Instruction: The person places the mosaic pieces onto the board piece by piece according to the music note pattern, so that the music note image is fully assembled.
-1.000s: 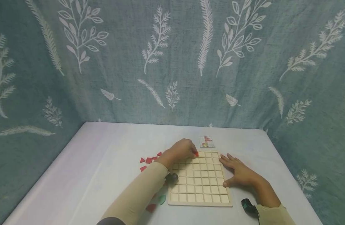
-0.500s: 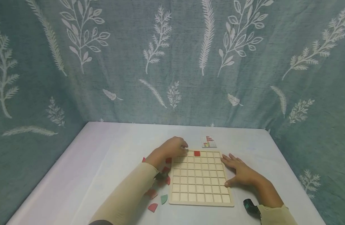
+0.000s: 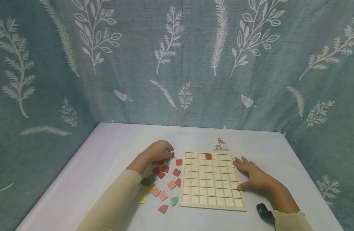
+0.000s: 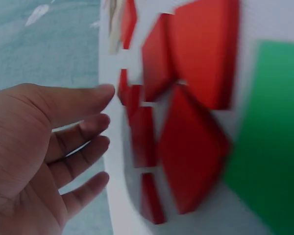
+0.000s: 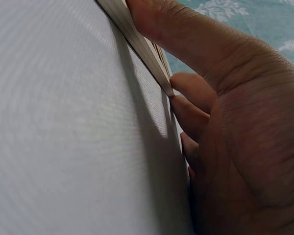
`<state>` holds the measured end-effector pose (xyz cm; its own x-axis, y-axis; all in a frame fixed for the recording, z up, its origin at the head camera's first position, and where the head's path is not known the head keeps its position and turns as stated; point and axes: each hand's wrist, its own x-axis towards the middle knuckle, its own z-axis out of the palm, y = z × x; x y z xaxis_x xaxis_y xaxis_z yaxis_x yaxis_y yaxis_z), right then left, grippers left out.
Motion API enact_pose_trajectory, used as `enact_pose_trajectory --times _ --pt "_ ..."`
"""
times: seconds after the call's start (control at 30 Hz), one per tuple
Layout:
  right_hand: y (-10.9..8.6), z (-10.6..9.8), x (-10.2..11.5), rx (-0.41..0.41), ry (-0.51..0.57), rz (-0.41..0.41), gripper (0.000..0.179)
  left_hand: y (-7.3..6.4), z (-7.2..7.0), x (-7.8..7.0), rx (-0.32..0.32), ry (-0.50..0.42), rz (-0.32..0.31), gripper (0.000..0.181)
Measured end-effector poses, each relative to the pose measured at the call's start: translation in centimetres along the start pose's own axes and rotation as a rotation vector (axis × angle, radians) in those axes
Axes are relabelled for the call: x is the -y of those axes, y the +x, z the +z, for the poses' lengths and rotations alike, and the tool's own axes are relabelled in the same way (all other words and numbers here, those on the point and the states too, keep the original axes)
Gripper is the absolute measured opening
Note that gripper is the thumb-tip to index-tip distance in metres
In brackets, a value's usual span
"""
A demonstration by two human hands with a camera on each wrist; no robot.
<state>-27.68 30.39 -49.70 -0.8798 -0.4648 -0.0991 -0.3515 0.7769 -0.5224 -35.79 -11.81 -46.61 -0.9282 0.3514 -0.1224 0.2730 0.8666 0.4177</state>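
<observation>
In the head view my left hand [image 3: 159,150] hovers over a cluster of red tiles [image 3: 165,169] left of the board. The left wrist view shows that hand [image 4: 44,137] with nothing in its fingers, its thumb near a small red tile [image 4: 122,88]. The wooden grid board [image 3: 210,183] lies flat, and one red square tile [image 3: 208,156] sits in its top row. At the board's right edge rests my right hand [image 3: 255,176], fingers spread. In the right wrist view, the thumb and fingertips of this hand [image 5: 235,107] touch the board's side [image 5: 137,41].
A small pattern card [image 3: 220,144] lies behind the board. Orange tiles [image 3: 163,195], yellow tiles [image 3: 142,199] and a green quarter-round tile [image 3: 174,201] are scattered to the board's left. A patterned curtain [image 3: 177,64] hangs behind the table [image 3: 130,131].
My left hand has let go of the red square tile in the board's top row and moved left to the loose red tiles. The right hand stays at the board's edge.
</observation>
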Motion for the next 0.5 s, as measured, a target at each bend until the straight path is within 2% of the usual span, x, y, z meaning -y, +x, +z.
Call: enact_pose_trajectory --times 0.2,0.37,0.5 --pt "-0.2 -0.1 -0.5 -0.002 0.018 0.016 0.115 0.7 1.0 -0.4 0.033 0.010 0.076 0.012" --pt "0.0 0.1 -0.7 -0.010 0.014 0.010 0.115 1.7 0.9 -1.6 0.020 0.049 0.087 0.009" --pt "0.1 0.2 -0.8 -0.008 0.009 0.000 0.115 2.8 0.8 -2.9 -0.016 0.097 0.204 0.012"
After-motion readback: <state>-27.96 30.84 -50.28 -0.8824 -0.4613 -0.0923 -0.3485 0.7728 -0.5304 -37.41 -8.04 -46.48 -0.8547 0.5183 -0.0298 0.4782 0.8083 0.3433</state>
